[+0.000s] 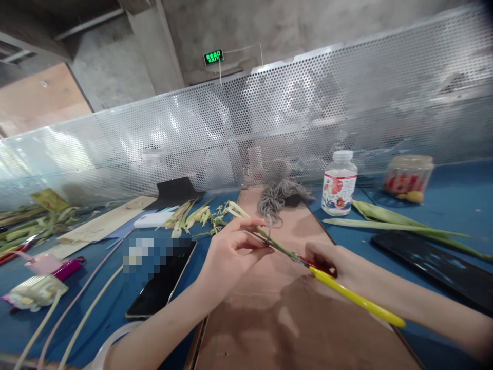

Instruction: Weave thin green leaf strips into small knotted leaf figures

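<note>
A slim green stalk (pixel 281 247) is pinched between the thumb and fingers of my left hand (pixel 233 247), above the wooden board (pixel 246 318). Its pale end sticks out beyond my fingers. My right hand (pixel 333 262) is closed around scissors with one yellow handle (pixel 358 297) and a red part mostly hidden by my fingers. The narrow metal blades lie along the stalk, pointing at my left hand; whether they touch it is hard to tell. Behind both hands, a tangled bundle of grey yarn (pixel 275 203) rests on the board's far end.
Left of the board lie a black phone (pixel 164 282), wilted yellow-green flowers (pixel 192 218), cables and a pink-white trinket (pixel 36 292). To the right stand a white-capped bottle (pixel 339 185) and a jar (pixel 409 177), near long leaves (pixel 400 226) and another dark phone (pixel 435 270). A perforated metal screen (pixel 185 133) closes the back.
</note>
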The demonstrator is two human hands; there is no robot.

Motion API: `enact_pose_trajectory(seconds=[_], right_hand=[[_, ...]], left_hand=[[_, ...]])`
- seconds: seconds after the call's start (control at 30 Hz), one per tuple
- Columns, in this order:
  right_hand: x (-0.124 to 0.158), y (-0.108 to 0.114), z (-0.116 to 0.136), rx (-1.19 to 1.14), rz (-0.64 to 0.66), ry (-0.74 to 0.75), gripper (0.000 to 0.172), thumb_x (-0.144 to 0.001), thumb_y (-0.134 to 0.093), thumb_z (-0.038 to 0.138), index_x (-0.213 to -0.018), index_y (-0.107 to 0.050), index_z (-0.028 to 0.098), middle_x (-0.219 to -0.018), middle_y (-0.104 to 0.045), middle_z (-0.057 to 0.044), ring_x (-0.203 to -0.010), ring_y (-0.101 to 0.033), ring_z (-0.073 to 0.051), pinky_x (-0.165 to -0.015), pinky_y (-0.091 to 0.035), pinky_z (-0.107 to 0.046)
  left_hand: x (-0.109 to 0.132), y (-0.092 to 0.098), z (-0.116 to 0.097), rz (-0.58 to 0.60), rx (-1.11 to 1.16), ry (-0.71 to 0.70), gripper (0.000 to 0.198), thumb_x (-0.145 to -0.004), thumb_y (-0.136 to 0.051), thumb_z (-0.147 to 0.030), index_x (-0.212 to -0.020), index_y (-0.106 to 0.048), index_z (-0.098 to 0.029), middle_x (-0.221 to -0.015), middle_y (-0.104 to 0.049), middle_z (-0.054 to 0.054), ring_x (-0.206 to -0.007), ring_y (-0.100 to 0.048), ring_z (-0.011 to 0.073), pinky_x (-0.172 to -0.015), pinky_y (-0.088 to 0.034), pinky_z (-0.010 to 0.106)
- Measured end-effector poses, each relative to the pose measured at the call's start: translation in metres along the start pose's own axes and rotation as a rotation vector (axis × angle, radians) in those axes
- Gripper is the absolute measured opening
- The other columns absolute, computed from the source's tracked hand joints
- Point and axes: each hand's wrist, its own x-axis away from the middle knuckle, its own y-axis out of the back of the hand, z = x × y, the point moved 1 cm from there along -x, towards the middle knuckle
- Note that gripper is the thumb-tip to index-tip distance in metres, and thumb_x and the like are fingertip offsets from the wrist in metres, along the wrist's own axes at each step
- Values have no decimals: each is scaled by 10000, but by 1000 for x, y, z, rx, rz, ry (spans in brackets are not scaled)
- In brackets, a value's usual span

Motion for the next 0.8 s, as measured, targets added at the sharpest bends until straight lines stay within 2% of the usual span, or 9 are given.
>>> enact_pose_trajectory(seconds=[0.3, 0.8], right_hand=[[-1, 5, 0, -39, 50, 5, 265, -732, -542, 373, -671, -366, 184, -589, -383, 51, -537, -320, -76, -476, -224, -211], [-3, 2, -6, -56, 61, 29, 214, -746, -522, 320, -677, -371, 185, -583, -356, 56, -545, -289, -76, -478, -223, -210]], left_hand=[[-1, 0, -3, -16, 12, 5, 43, -669, -720, -179, -642, -691, -192, -1061, -634, 70, -954, -632, 200, -790, -592, 343], [0, -1, -4, -18, -4, 13, 22, -675, -720, -180, -665, -710, -198, -1020, -635, 71, -977, -620, 195, -790, -577, 308]])
